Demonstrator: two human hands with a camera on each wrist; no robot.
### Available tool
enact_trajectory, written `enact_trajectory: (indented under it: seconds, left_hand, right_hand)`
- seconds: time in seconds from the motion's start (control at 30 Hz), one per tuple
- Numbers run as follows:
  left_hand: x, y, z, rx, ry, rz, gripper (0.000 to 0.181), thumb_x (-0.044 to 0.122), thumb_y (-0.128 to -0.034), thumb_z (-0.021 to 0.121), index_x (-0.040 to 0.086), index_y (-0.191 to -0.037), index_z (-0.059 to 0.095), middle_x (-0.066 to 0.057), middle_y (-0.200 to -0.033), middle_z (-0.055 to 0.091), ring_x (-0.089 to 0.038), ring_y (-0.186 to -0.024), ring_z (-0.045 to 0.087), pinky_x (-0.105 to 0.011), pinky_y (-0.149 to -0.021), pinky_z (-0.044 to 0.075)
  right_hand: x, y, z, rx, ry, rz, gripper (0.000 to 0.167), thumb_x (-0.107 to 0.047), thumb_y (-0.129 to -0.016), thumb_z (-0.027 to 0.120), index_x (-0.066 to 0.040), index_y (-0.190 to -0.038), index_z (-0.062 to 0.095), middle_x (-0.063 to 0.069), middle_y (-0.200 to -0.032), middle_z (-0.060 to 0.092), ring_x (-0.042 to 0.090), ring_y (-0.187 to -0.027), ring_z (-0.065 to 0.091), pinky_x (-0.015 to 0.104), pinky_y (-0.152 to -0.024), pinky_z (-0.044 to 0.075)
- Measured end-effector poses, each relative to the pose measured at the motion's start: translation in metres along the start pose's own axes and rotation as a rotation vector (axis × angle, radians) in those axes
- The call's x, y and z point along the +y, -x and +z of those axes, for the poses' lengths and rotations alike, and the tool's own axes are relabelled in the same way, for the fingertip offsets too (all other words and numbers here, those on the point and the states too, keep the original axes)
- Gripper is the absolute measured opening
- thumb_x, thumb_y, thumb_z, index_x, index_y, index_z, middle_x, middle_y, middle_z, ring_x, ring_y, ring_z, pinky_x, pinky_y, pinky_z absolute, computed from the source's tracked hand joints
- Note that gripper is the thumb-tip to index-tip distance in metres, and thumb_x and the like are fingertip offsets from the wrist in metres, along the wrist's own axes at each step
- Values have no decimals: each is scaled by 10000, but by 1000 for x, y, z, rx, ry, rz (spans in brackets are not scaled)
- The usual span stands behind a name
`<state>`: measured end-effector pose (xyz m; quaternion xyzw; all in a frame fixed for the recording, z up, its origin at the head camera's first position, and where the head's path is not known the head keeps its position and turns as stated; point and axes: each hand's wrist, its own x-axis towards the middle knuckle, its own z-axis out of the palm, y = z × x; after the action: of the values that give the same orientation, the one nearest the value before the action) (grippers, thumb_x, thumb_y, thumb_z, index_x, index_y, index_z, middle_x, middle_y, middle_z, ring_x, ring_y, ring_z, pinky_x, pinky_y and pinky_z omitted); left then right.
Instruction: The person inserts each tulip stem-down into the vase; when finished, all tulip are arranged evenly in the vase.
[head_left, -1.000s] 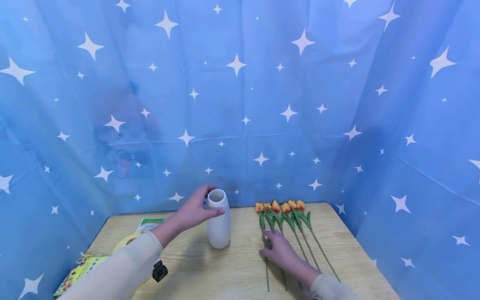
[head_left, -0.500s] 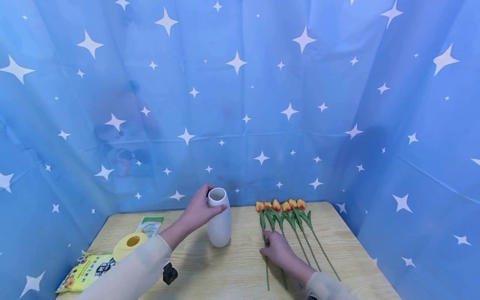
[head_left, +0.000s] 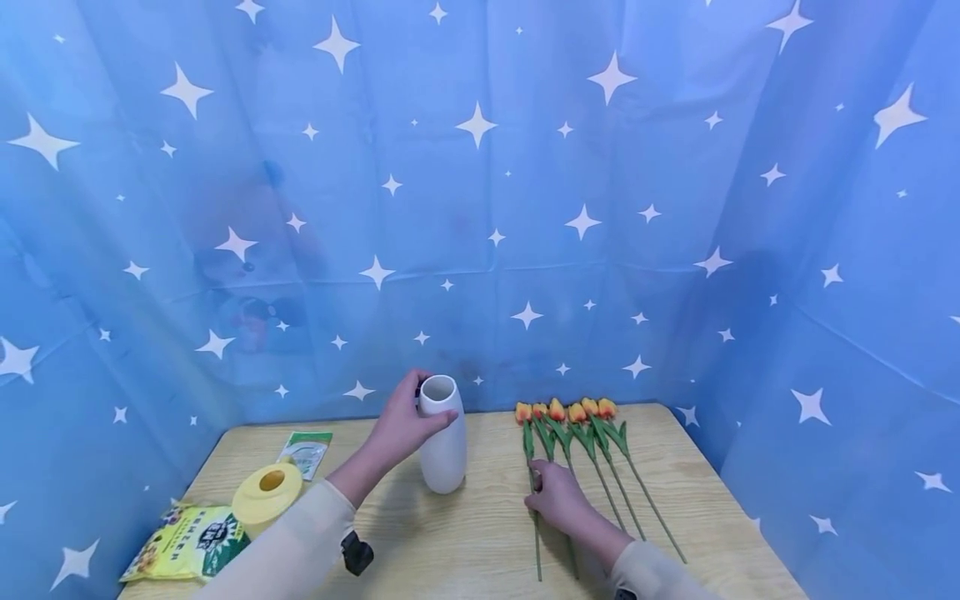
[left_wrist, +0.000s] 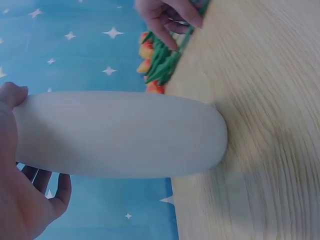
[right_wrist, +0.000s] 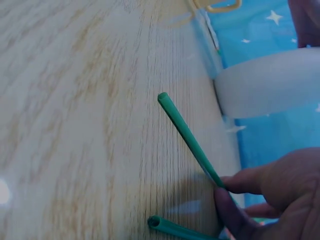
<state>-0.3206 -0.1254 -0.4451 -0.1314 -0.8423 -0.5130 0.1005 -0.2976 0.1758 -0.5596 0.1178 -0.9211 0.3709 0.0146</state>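
A white vase point(head_left: 442, 454) stands upright on the wooden table. My left hand point(head_left: 401, 427) grips it near the rim, the thumb across the front and the fingers behind; the left wrist view shows the hand around the upper end of the vase point(left_wrist: 120, 135). To the right lie several orange-yellow tulips point(head_left: 577, 413) side by side, green stems toward me. Over the leftmost ones is my right hand point(head_left: 562, 500). In the right wrist view its thumb and finger pinch one green tulip stem point(right_wrist: 187, 137), and a second stem end point(right_wrist: 167, 226) lies beside it.
At the table's left are a yellow round thing with a brown hole point(head_left: 262, 500), a yellow printed bag point(head_left: 183, 542) and a green-and-white packet point(head_left: 306, 452). A blue star-patterned curtain point(head_left: 480, 208) stands behind the table and along both sides.
My left forearm has shifted right, uncovering more of the yellow round thing and the bag. Both hands stay nearly in place at the vase and the tulips. The head view has shifted slightly.
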Motion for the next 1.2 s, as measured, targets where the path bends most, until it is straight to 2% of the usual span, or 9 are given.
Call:
enact_trajectory:
  seconds: [0.23, 0.47, 0.73, 0.87, 1.2]
  left_hand:
    - [-4, -2, 5, 19, 27, -16, 624, 278, -921, 913, 132, -1413, 559, -52, -1339, 658, -272, -1228, 655, -578, -1033, 570]
    - [-9, -1, 7, 37, 77, -9, 620, 272, -910, 924, 174, -1412, 574, -28, -1344, 654, -264, -1235, 653, -574, -1050, 565]
    - [-12, 2, 7, 53, 119, 0, 642, 281, -908, 930, 204, -1445, 585, -14, -1383, 645, -265, -1271, 642, -589, -1073, 554]
    - [-14, 3, 7, 65, 128, 1, 664, 284, -904, 934, 208, -1463, 585, -14, -1398, 637, -269, -1280, 633, -593, -1071, 552]
    - [-19, 8, 10, 55, 164, -2, 679, 282, -905, 943, 216, -1472, 576, -15, -1407, 623, -282, -1276, 631, -605, -1065, 553]
  right_hand:
    - [0, -2, 0, 0, 3, 25, 652, 111, -800, 819, 155, -1416, 608, 10, -802, 562, 171, -704, 518, 310, -627, 447]
    - [0, -1, -1, 10, -41, 36, 637, 129, -806, 814, 152, -1408, 609, 41, -832, 583, 167, -715, 515, 295, -623, 450]
    - [0, 1, -5, -70, -255, 92, 688, 153, -874, 763, 161, -1514, 510, 100, -894, 567, 189, -701, 521, 285, -522, 523]
    - [-2, 3, -7, -106, -322, 115, 677, 142, -893, 764, 165, -1517, 502, 126, -948, 588, 206, -763, 563, 309, -558, 559]
    - [1, 6, -8, -133, -474, 70, 629, 113, -966, 729, 128, -1544, 481, 171, -1064, 598, 230, -845, 578, 347, -602, 580]
